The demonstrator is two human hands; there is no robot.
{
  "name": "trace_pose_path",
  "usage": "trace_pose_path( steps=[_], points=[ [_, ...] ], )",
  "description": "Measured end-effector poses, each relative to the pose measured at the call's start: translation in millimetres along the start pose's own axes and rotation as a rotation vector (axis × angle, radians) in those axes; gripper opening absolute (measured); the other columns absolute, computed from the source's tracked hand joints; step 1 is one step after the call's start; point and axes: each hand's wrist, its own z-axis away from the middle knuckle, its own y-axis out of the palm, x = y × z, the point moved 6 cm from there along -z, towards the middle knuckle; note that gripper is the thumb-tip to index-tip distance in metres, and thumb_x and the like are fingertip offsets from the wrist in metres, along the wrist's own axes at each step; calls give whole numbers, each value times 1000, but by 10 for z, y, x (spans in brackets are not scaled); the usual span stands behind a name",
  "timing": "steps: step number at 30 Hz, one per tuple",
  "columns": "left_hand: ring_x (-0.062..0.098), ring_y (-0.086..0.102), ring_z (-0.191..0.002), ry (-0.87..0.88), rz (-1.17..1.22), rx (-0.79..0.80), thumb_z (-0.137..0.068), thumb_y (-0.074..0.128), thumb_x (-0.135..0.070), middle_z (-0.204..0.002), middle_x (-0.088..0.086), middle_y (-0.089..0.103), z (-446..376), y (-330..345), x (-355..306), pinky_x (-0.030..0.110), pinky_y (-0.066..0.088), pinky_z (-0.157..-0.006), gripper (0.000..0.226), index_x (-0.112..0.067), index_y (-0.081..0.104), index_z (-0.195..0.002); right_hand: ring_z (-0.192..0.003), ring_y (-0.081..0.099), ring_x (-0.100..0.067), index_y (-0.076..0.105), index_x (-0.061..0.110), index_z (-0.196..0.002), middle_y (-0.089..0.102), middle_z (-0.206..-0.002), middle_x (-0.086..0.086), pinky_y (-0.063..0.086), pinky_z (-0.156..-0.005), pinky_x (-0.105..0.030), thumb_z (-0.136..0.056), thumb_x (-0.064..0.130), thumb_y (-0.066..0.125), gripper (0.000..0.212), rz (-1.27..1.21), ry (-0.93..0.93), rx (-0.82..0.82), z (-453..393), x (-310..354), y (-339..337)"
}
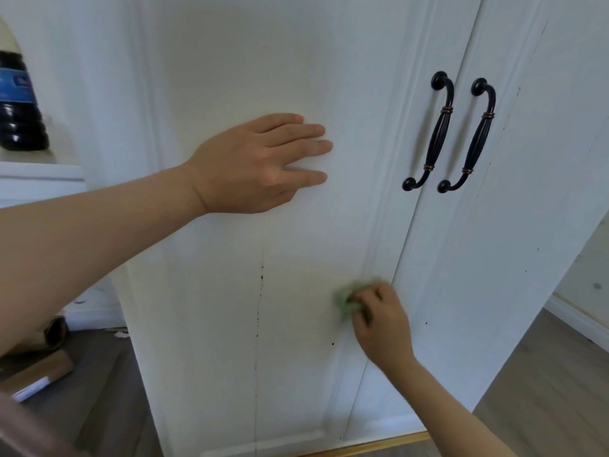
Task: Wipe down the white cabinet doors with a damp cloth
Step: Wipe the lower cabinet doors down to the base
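Note:
Two white cabinet doors fill the view: the left door [237, 77] and the right door [527, 192], both closed. My left hand [260, 166] lies flat on the left door's panel with straight fingers. Lower down, my right hand [379, 321] grips a bunched green cloth [347, 300] and holds it against the left door near its right edge; the cloth is blurred. A thin dark vertical streak with spots [260, 291] runs down the left door's lower panel.
Two black curved handles [438, 130] [474, 136] stick out where the doors meet. A dark bottle with a blue label [18, 103] stands on a white shelf at the left. A cardboard box [36, 374] lies on the grey wood floor [543, 390].

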Motion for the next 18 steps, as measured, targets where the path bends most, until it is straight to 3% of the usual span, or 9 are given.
trace_pose_path(
  steps=[3,6,7,10,12,14,18],
  points=[
    [36,55,-132,-8,-6,29,-100,49,-15,-140,16,60,-7,-15,0,50,41,-113,31,-15,70,-124,-85,49,2,65,14,-105,46,-104,6,40,-69,-6,-85,-3,57,27,-206,136,-240,-655,413,-382],
    [36,58,-127,-43,3,42,-98,48,-11,-141,14,59,29,-50,-34,49,41,-111,35,-14,68,-127,-93,49,-5,67,15,-108,47,-103,5,37,-78,-5,-86,-1,58,29,-240,167,-348,-754,605,-374],
    [35,59,-124,-53,0,52,-97,48,-10,-141,14,60,96,-68,-55,49,42,-109,35,-14,69,-126,-91,49,-9,69,15,-104,49,-100,4,38,-74,-6,-82,0,62,28,-178,82,-285,-613,659,-229],
    [34,61,-122,-58,-52,87,-97,48,-9,-143,13,59,437,-142,-94,48,44,-107,36,-15,70,-125,-75,53,-14,74,20,-89,52,-87,5,41,-51,-19,-65,5,79,30,58,-366,150,8,834,399],
    [34,60,-125,-72,-90,76,-97,48,-9,-145,14,57,672,-229,-35,49,43,-109,39,-17,68,-130,-71,55,-15,75,25,-89,52,-85,7,44,-46,-22,-64,9,80,30,79,-423,293,94,820,526],
    [34,54,-131,-96,-133,63,-95,52,-9,-148,14,53,845,-286,51,50,40,-112,44,-18,64,-137,-75,54,-15,74,24,-96,54,-90,6,49,-52,-25,-73,10,70,27,-2,-317,141,-160,895,341],
    [34,48,-137,-94,-188,72,-94,56,-12,-151,15,50,919,-265,79,52,37,-115,49,-18,58,-142,-81,54,-6,73,16,-107,56,-98,4,43,-70,-11,-85,-1,63,30,-342,149,-409,-682,878,-172]
  ],
)
